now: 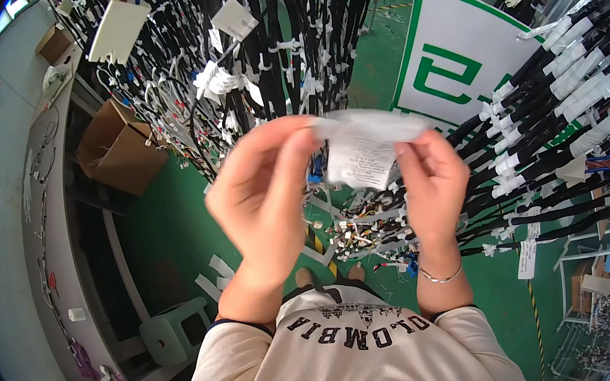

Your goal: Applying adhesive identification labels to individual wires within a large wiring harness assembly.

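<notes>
In front of my chest, a white printed label [359, 162] hangs with a whitish translucent strip along its top edge; motion blurs the strip, so I cannot tell whether it is tape or film. My left hand [260, 196] pinches the strip's left end between thumb and fingers. At the other end, my right hand [435, 182] has thumb and forefinger closed on the strip and the label's right side. Just beyond both hands hang dense black wire harnesses [269, 81] with white wraps and tags.
More harnesses [552, 95] with white-wrapped ends jut in from the right, beside a green-and-white sign board [448, 51]. On the left are a cardboard box [117, 149], a grey-green stool [178, 333] and a long bench [57, 221]. Scraps [213, 278] lie on the green floor.
</notes>
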Demonstrator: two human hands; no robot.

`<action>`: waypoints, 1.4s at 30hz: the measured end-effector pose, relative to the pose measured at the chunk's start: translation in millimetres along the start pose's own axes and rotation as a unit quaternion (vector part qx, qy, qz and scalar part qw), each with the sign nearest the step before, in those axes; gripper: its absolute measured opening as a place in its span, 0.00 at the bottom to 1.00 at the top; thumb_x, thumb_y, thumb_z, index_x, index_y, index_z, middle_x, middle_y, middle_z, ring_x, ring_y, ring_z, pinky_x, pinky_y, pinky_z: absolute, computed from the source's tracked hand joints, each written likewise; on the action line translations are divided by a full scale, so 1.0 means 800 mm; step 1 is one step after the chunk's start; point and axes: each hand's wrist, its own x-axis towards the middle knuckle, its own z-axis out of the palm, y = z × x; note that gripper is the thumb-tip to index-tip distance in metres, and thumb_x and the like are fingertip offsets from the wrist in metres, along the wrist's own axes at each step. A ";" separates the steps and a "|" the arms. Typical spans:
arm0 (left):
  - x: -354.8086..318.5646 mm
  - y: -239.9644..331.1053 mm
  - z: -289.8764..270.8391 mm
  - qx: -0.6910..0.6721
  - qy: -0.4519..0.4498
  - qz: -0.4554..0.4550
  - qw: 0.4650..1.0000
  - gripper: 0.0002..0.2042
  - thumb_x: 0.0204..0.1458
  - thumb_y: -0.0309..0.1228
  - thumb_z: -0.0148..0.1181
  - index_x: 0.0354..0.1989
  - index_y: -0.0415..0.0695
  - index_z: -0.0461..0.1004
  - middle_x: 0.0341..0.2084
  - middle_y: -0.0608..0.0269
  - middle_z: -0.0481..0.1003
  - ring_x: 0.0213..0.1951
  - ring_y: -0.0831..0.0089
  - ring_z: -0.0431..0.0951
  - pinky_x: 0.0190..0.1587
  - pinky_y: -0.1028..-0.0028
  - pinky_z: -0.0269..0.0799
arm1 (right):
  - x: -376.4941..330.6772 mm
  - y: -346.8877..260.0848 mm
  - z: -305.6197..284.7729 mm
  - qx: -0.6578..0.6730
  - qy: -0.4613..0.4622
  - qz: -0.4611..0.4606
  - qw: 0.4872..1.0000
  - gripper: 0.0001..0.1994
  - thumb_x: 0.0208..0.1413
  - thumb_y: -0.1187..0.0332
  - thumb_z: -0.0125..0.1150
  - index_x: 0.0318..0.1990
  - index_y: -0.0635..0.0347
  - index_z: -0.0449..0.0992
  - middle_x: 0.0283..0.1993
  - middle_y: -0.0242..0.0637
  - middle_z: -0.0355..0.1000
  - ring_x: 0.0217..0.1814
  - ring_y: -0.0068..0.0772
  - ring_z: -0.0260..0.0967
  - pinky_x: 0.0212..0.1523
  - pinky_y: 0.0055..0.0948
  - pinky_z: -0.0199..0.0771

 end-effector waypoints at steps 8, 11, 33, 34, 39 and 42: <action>-0.001 0.008 -0.007 -0.188 0.006 -0.050 0.981 0.08 0.62 0.26 0.55 0.44 0.33 0.73 0.32 0.54 0.80 0.33 0.67 0.83 0.36 0.70 0.82 | 0.008 0.029 -0.007 0.462 -0.214 0.100 0.855 0.13 0.55 0.76 0.54 0.46 0.73 0.76 0.27 0.43 0.72 0.17 0.17 0.56 0.23 0.22 0.60; -0.007 -0.005 0.001 -0.162 0.030 -0.065 0.984 0.08 0.61 0.24 0.55 0.44 0.33 0.74 0.33 0.54 0.80 0.32 0.68 0.83 0.37 0.70 0.82 | 0.015 -0.023 -0.008 0.409 -0.368 0.252 0.796 0.43 0.54 0.61 0.66 0.71 0.68 0.48 0.29 0.43 0.73 0.19 0.16 0.60 0.26 0.17 0.62; 0.044 -0.049 0.039 -0.076 0.003 -0.049 0.996 0.13 0.65 0.31 0.51 0.52 0.36 0.70 0.33 0.67 0.73 0.35 0.82 0.70 0.41 0.81 0.66 | 0.029 -0.063 -0.003 0.224 -0.020 0.122 0.967 0.17 0.67 0.62 0.47 0.38 0.68 0.76 0.29 0.28 0.66 0.18 0.13 0.50 0.20 0.19 0.45; 0.043 -0.040 0.032 -0.118 -0.004 -0.072 0.990 0.11 0.65 0.30 0.52 0.48 0.35 0.72 0.30 0.67 0.73 0.33 0.81 0.72 0.37 0.80 0.68 | 0.034 -0.071 0.004 0.215 0.009 0.147 0.965 0.16 0.66 0.62 0.48 0.37 0.68 0.76 0.29 0.28 0.67 0.20 0.13 0.53 0.21 0.17 0.49; 0.028 -0.001 0.014 -0.210 -0.051 -0.193 0.957 0.11 0.62 0.29 0.55 0.47 0.35 0.76 0.33 0.59 0.79 0.32 0.76 0.78 0.30 0.77 0.72 | 0.056 -0.069 0.019 0.193 -0.063 0.160 0.966 0.15 0.62 0.63 0.55 0.43 0.70 0.76 0.34 0.34 0.70 0.23 0.14 0.56 0.25 0.18 0.54; 0.023 0.006 0.005 -0.208 -0.071 -0.186 0.958 0.11 0.61 0.28 0.56 0.47 0.34 0.76 0.37 0.54 0.80 0.35 0.74 0.79 0.32 0.77 0.72 | 0.062 -0.073 0.034 0.203 -0.094 0.158 0.962 0.16 0.60 0.63 0.58 0.45 0.70 0.76 0.36 0.36 0.72 0.29 0.17 0.60 0.31 0.19 0.57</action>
